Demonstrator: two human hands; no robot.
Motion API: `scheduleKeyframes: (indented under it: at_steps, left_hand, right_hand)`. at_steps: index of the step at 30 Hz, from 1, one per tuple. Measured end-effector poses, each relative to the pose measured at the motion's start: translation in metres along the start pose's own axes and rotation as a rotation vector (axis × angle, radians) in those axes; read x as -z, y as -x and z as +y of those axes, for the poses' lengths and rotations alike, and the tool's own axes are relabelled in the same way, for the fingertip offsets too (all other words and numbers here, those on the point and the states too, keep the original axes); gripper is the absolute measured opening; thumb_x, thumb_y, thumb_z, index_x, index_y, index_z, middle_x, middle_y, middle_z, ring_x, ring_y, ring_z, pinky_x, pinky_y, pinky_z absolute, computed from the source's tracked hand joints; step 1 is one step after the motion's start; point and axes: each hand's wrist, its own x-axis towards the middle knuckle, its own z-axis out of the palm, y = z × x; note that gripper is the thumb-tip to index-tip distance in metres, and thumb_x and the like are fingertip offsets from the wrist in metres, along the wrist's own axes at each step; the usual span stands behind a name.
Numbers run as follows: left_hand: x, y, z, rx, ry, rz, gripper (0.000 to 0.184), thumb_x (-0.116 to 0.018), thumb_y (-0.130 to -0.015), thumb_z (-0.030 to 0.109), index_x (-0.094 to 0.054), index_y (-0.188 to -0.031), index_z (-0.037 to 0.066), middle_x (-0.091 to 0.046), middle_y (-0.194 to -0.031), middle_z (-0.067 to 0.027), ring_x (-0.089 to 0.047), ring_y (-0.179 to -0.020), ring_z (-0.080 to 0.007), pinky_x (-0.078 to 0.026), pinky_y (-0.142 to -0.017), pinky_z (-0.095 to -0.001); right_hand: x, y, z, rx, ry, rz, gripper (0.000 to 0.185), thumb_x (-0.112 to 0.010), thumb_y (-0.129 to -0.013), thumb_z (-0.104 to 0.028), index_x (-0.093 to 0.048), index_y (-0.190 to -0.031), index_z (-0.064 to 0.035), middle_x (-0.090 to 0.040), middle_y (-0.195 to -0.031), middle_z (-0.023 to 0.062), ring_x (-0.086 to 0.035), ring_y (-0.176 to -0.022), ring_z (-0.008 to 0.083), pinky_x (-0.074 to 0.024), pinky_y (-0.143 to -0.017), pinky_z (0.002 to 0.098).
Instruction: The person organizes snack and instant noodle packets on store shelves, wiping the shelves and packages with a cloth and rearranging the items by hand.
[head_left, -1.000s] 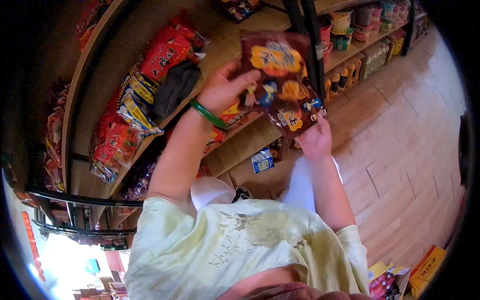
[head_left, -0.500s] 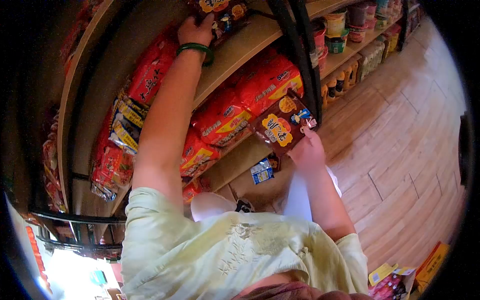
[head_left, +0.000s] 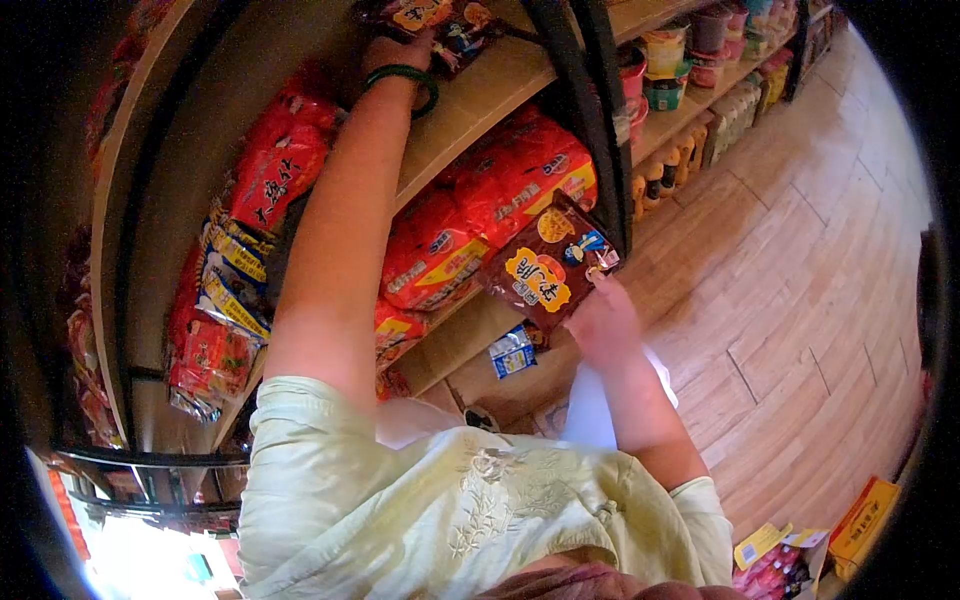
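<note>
Your left hand (head_left: pixel 402 48), with a green bangle (head_left: pixel 434 92) at the wrist, reaches over the upper shelf (head_left: pixel 485 92) and meets the near side of the upper brown packet (head_left: pixel 466 38). Whether it grips or merely presses the wrapper cannot be told (the fingers are blurred and partly hidden). Your right hand (head_left: pixel 606 325) holds the lower brown packet (head_left: pixel 545 262) at one corner, thumb on the wrapper, printed face towards you. This packet is tilted in front of the red packs (head_left: pixel 440 235) on the shelf below, near the black post (head_left: pixel 585 90); a blue-and-white packet (head_left: pixel 513 352) lies lower down.

For sound handling, let your left hand steady the upper packet flat by its wrapper, without crushing the contents (which look likely to be brittle). Keep the right-hand pinch light but secure: a corner hold may let the packet swing or sag, so support from beneath would serve better. Hold it a little off the post and the red packs, lest the wrapper snag.
</note>
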Motion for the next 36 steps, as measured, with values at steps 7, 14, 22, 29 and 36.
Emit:
scheduleKeyframes:
  at_steps: [7,14,22,29,36]
  left_hand:
    - [0.026,0.032,0.003,0.150,0.581,-0.117,0.044,-0.064,-0.079,0.033,-0.059,-0.100,-0.006,-0.064,-0.091,-0.0191,-0.065,-0.079,-0.0241,-0.051,-0.073,-0.0371]
    - [0.107,0.169,0.011,-0.420,0.213,-0.295,0.018,-0.059,-0.084,0.017,-0.062,-0.098,0.006,-0.064,-0.086,-0.0094,-0.063,-0.075,-0.0180,-0.052,-0.059,-0.0281]
    - [0.093,0.277,-0.022,-0.550,-0.012,-0.436,0.039,-0.066,-0.079,0.028,-0.057,-0.109,0.005,-0.058,-0.101,-0.0145,-0.057,-0.095,-0.0259,-0.045,-0.082,-0.0337]
    - [0.078,0.268,-0.022,0.107,0.474,-0.904,0.050,-0.067,-0.078,0.039,-0.057,-0.108,0.000,-0.060,-0.105,-0.0113,-0.058,-0.095,-0.0206,-0.047,-0.077,-0.0307]
    - [0.045,0.332,-0.013,0.532,1.057,-1.050,0.042,-0.066,-0.082,0.024,-0.050,-0.118,0.007,-0.059,-0.107,-0.0014,-0.057,-0.094,-0.0140,-0.051,-0.068,-0.0295]
  right_hand:
    - [0.009,-0.001,0.003,-0.019,-0.059,-0.062,0.048,-0.051,-0.085,-0.015,-0.035,-0.130,-0.0137,-0.046,-0.130,0.0060,-0.044,-0.120,0.0258,-0.0359,-0.098,0.0466]
    - [0.022,-0.007,0.013,0.085,0.013,-0.039,0.054,-0.051,-0.084,-0.006,-0.032,-0.134,-0.0143,-0.042,-0.133,0.0051,-0.040,-0.124,0.0249,-0.0311,-0.103,0.0450]
    - [0.016,0.002,0.007,0.031,0.055,-0.120,0.051,-0.050,-0.087,-0.003,-0.033,-0.134,-0.0132,-0.044,-0.132,0.0060,-0.043,-0.121,0.0239,-0.0341,-0.102,0.0426]
    - [0.013,0.004,0.004,0.053,0.006,-0.135,0.048,-0.054,-0.086,-0.007,-0.038,-0.131,-0.0147,-0.048,-0.128,0.0038,-0.046,-0.118,0.0235,-0.0375,-0.098,0.0423]
    - [0.026,0.000,0.002,0.060,-0.104,-0.065,0.045,-0.052,-0.089,-0.014,-0.037,-0.131,-0.0183,-0.047,-0.129,0.0022,-0.043,-0.120,0.0228,-0.0326,-0.100,0.0452]
